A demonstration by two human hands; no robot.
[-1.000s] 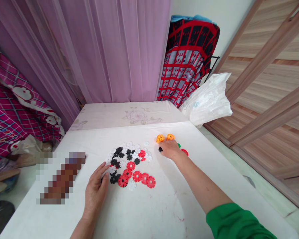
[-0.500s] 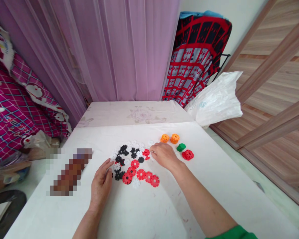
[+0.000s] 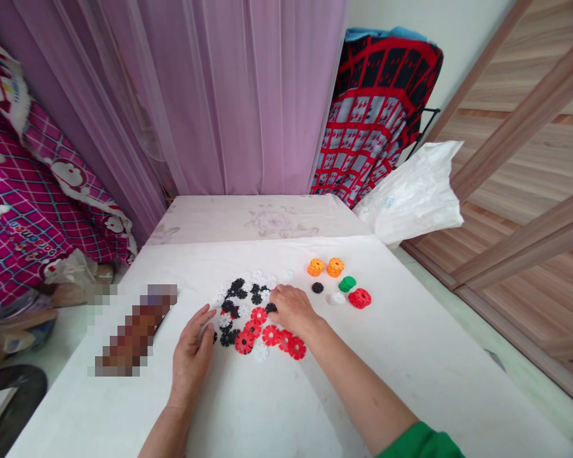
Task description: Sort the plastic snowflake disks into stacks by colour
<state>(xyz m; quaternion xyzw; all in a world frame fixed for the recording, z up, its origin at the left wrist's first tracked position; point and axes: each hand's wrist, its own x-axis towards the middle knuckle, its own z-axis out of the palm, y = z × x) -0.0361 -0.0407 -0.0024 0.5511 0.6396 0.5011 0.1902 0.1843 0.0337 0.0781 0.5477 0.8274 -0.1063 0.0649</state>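
A loose pile of flower-shaped plastic discs lies mid-table, with black discs (image 3: pixel 229 306), white discs (image 3: pixel 260 278) and red discs (image 3: pixel 252 328) mixed together. My left hand (image 3: pixel 191 346) rests at the pile's left edge, fingers apart and holding nothing. Over the pile's right side, my right hand (image 3: pixel 293 310) has its thumb and fingertips closed about a small black disc (image 3: pixel 270 308). It covers part of a red piece behind it. Right of the pile stand orange stacks (image 3: pixel 335 267), a green stack (image 3: pixel 347 284), a red stack (image 3: pixel 360 298), a black disc (image 3: pixel 318 287) and a white disc (image 3: pixel 336 298).
A white cloth covers the table (image 3: pixel 248 413). At left lies a pixelated, blurred object (image 3: pixel 136 331). Beyond the table hang a purple curtain (image 3: pixel 248 95) and a red-black patterned cloth (image 3: pixel 363 121). A white plastic bag (image 3: pixel 415 194) sits at the back right corner.
My right hand has moved left and slightly nearer, onto the black disc. A black disc and a white disc by the stacks now show, where the hand was before. The left hand has barely shifted.
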